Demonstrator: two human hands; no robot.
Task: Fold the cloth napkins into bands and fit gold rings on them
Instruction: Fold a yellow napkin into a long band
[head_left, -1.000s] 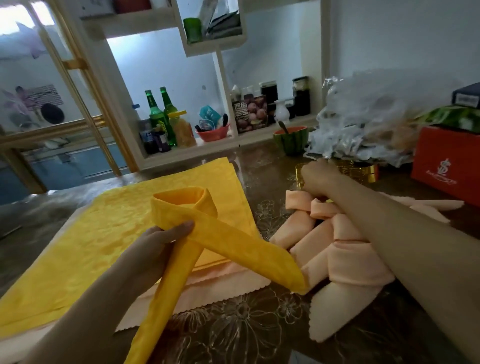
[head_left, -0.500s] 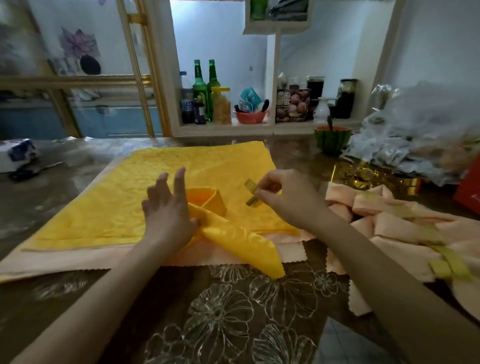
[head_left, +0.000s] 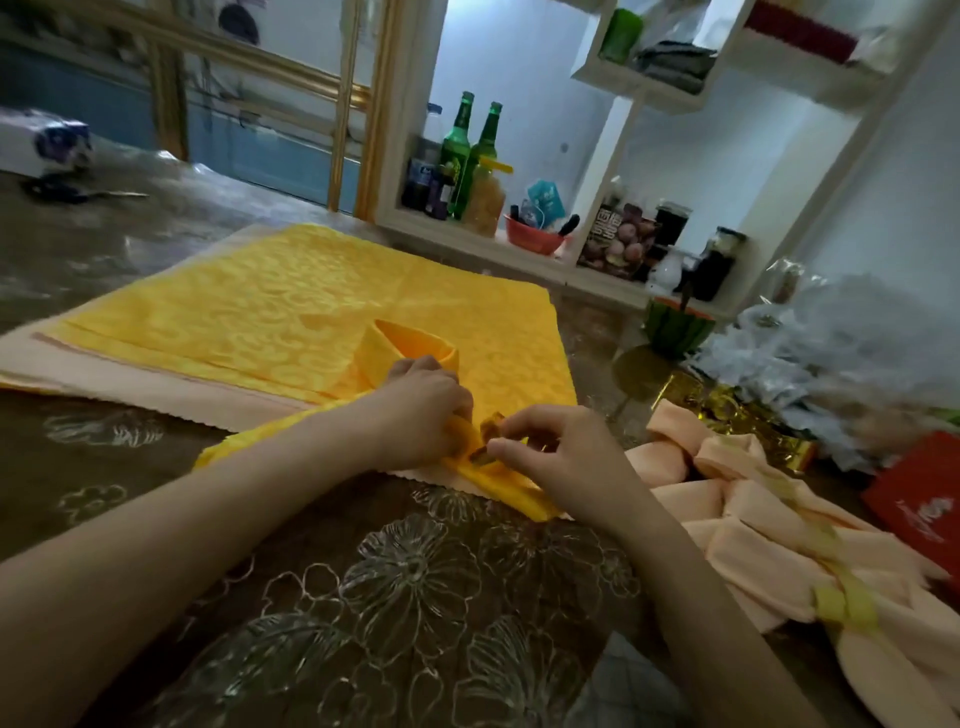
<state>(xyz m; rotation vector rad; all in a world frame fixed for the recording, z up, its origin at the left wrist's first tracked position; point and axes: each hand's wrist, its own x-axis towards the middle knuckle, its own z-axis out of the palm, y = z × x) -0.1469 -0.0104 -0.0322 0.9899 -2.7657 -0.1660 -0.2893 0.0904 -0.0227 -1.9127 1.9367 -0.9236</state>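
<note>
Your left hand grips the tails of the folded yellow cloth napkin band at the near edge of the flat yellow napkin stack, in the middle of the flower-patterned table. Your right hand pinches the small gold ring; bunch the tails tight and slide it on squarely.

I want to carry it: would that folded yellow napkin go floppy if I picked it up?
Probably floppy: the folded yellow napkin is thin cloth, and its ends lie limp on the table. It is likely light too. It may well unfold, since only the left hand gripping its crossing seems to hold the shape.
</note>
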